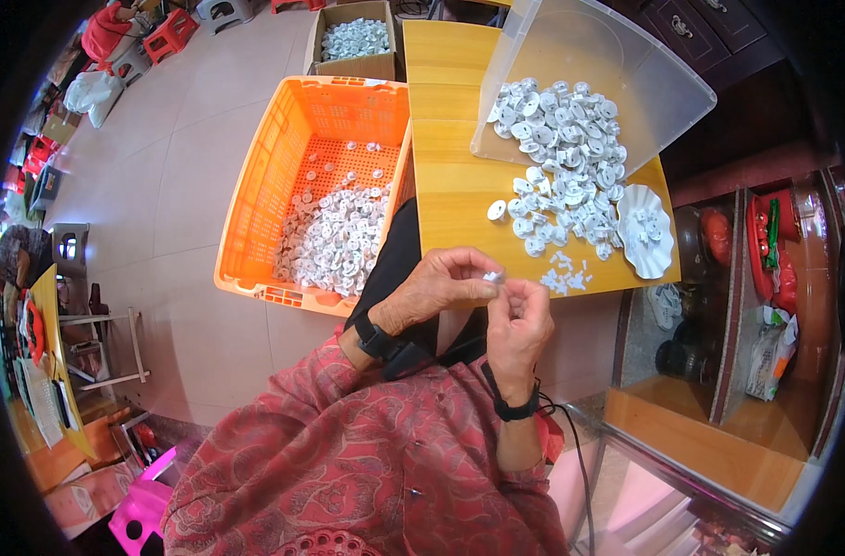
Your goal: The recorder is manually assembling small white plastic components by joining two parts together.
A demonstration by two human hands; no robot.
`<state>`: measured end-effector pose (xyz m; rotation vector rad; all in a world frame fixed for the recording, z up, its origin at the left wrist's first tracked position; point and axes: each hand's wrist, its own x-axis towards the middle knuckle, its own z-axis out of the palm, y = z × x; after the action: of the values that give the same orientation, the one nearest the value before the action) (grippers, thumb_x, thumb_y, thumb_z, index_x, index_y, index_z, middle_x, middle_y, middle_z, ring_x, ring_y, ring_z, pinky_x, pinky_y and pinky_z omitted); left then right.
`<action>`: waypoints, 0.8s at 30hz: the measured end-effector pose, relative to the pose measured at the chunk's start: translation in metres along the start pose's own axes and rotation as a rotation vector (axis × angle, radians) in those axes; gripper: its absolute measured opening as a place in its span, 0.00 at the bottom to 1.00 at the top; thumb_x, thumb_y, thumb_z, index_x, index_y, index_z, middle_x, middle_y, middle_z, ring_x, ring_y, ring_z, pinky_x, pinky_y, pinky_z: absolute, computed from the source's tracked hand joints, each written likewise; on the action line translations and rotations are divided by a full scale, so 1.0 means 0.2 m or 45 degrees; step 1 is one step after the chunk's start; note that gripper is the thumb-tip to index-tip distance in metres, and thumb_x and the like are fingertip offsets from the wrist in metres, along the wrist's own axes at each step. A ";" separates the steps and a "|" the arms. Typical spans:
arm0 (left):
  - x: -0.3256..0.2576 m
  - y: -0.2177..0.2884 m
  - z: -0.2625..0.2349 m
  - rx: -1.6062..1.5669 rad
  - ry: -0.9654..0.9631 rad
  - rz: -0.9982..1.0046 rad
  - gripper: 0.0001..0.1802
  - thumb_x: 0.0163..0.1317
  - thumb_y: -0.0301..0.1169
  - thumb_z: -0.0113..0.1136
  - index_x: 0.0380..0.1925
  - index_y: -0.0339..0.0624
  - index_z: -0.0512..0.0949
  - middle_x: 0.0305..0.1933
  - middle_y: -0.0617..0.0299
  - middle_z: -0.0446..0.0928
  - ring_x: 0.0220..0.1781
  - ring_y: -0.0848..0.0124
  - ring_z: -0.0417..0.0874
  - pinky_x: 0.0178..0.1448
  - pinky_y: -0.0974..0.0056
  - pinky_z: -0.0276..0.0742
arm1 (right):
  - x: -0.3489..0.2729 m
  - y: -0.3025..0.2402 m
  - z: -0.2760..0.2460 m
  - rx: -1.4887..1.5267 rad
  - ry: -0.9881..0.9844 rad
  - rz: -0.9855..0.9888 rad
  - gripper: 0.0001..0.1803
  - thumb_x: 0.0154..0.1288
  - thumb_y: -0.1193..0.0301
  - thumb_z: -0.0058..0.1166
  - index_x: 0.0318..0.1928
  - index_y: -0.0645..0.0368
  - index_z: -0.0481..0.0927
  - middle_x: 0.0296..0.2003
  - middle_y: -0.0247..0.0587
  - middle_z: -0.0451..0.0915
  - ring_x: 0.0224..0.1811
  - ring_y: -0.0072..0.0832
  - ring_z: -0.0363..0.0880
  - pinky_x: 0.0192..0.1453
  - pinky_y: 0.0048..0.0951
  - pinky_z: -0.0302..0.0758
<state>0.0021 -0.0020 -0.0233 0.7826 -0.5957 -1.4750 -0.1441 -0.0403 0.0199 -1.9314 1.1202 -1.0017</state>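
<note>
My left hand (448,280) and my right hand (519,313) meet above my lap, at the near edge of the yellow wooden table (446,120). Between the left thumb and fingers is a small white plastic part (493,276), mostly hidden by the fingertips. The right fingers are pinched against it; whether they hold a separate piece is hidden. Just beyond the right hand lies a scatter of tiny white plastic pieces (566,275). Farther back, a heap of round white plastic parts (571,176) spills out of a tipped clear plastic bin (645,79).
A white scalloped dish (647,264) with small pieces sits at the table's right edge. Left of the table, an orange crate (256,199) holds many white parts. Behind it stands a filled cardboard box (358,67). Shelves (733,306) are on the right; a black cable (585,463) hangs by my right arm.
</note>
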 end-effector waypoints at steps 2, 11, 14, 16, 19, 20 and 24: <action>0.00 0.00 0.00 -0.050 0.029 -0.006 0.15 0.64 0.23 0.66 0.50 0.35 0.80 0.45 0.62 0.83 0.43 0.77 0.83 0.52 0.70 0.83 | 0.00 0.01 0.00 0.066 0.002 0.004 0.08 0.65 0.78 0.61 0.41 0.64 0.76 0.29 0.41 0.80 0.26 0.27 0.79 0.31 0.29 0.77; 0.00 0.00 -0.02 -0.187 0.092 -0.046 0.17 0.70 0.30 0.61 0.55 0.35 0.78 0.46 0.60 0.82 0.40 0.76 0.83 0.51 0.69 0.84 | 0.00 0.08 -0.07 0.118 0.088 0.104 0.07 0.68 0.76 0.60 0.42 0.65 0.77 0.30 0.38 0.81 0.29 0.22 0.79 0.34 0.27 0.78; 0.00 -0.01 -0.03 -0.199 0.090 -0.042 0.18 0.72 0.33 0.59 0.57 0.35 0.77 0.46 0.60 0.82 0.40 0.77 0.83 0.51 0.69 0.84 | -0.01 0.08 -0.10 0.169 0.099 0.171 0.07 0.69 0.76 0.59 0.42 0.65 0.77 0.29 0.36 0.80 0.29 0.20 0.79 0.35 0.26 0.78; 0.00 -0.01 -0.03 -0.258 0.059 -0.041 0.18 0.72 0.34 0.59 0.57 0.36 0.77 0.45 0.61 0.82 0.40 0.77 0.83 0.50 0.68 0.84 | -0.03 0.08 -0.09 0.226 0.081 0.221 0.07 0.69 0.75 0.59 0.42 0.65 0.77 0.29 0.37 0.81 0.28 0.20 0.79 0.34 0.26 0.78; 0.00 -0.01 -0.01 -0.286 0.061 -0.063 0.18 0.72 0.34 0.59 0.58 0.36 0.77 0.46 0.61 0.82 0.40 0.77 0.84 0.50 0.68 0.84 | -0.04 0.07 -0.08 0.180 0.027 0.198 0.08 0.70 0.73 0.60 0.42 0.65 0.77 0.30 0.38 0.81 0.29 0.21 0.79 0.35 0.26 0.78; 0.00 0.00 0.00 -0.285 0.053 -0.066 0.18 0.72 0.34 0.59 0.58 0.36 0.77 0.46 0.61 0.82 0.40 0.77 0.84 0.50 0.68 0.84 | -0.05 0.07 -0.07 0.177 0.035 0.199 0.08 0.70 0.73 0.60 0.42 0.65 0.77 0.30 0.38 0.81 0.29 0.21 0.79 0.35 0.26 0.78; -0.03 0.03 0.03 -0.222 0.078 -0.088 0.17 0.72 0.31 0.59 0.56 0.35 0.78 0.47 0.60 0.83 0.41 0.77 0.84 0.49 0.69 0.84 | -0.06 0.06 -0.01 0.282 -0.016 0.169 0.08 0.70 0.71 0.59 0.42 0.64 0.78 0.31 0.40 0.82 0.29 0.24 0.81 0.34 0.27 0.77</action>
<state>0.0016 0.0027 -0.0152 0.7150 -0.3918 -1.5377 -0.1545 -0.0344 0.0082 -1.6638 1.0677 -0.9949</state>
